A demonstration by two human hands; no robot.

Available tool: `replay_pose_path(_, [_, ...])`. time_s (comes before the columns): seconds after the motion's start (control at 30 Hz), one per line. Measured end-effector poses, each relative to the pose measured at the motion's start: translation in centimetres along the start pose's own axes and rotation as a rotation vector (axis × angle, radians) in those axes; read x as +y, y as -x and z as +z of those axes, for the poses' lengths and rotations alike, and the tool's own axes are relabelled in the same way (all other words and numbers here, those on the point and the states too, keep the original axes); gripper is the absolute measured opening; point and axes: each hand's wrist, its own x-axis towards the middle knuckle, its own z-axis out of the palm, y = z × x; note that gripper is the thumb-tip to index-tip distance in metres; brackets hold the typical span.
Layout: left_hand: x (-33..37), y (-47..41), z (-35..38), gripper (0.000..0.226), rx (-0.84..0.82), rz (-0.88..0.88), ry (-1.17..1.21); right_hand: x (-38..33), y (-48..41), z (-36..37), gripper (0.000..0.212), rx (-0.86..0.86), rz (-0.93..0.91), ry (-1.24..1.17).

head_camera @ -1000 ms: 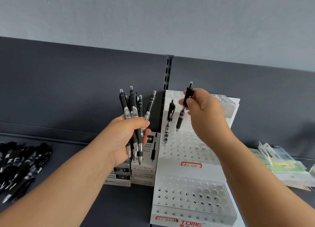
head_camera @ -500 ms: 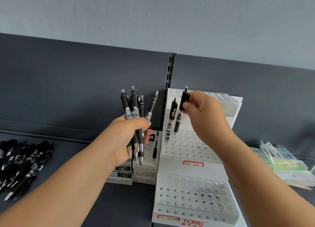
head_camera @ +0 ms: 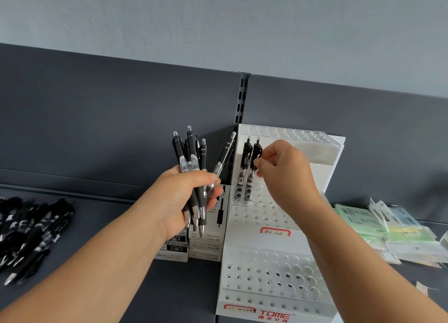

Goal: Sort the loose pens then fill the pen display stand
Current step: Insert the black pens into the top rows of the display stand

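— Way in to the pen display stand (head_camera: 266, 269)?
— From above and in front: open over the lowest tier of holes. Middle tier blocked at its left edge by one standing pen (head_camera: 246, 153) and a second pen (head_camera: 251, 177), pinched by the right hand (head_camera: 288, 174).
— Left side?
— Tight. Crowded by the left hand (head_camera: 179, 201) gripping a bundle of pens (head_camera: 194, 167), with stacked pen boxes (head_camera: 206, 247) just beside the stand.
— Further out?
— Bare shelf (head_camera: 101, 211) between boxes and the pile of loose pens (head_camera: 31, 230); packets (head_camera: 388, 230) on the right; back panel (head_camera: 121, 128) close behind.
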Motion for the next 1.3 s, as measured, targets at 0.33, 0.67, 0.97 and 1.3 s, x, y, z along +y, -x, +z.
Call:
replay_pose_path(0.33, [0.7,1.0,0.9,0.021,-0.108,0.006,0.007,-3.3,2.0,-1.4,0.005,-0.193,0.073,-0.529])
replay_pose_path(0.67, [0.4,1.0,1.4,0.014,-0.061,0.003,0.002,-3.2,1.4,-4.8,0.010,-0.038,0.077,-0.695])
replay_pose_path(0.97, [-0.3,0.2,1.6,0.014,-0.003,-0.057,0.064,-0.7,0.6,-5.0,0.012,0.177,-0.072,-0.292])
replay_pose_path(1.3, [-0.4,0.7,1.4,0.032,-0.007,-0.030,-0.001,-0.2,-0.4,-2.7,0.014,0.092,-0.115,-0.219])
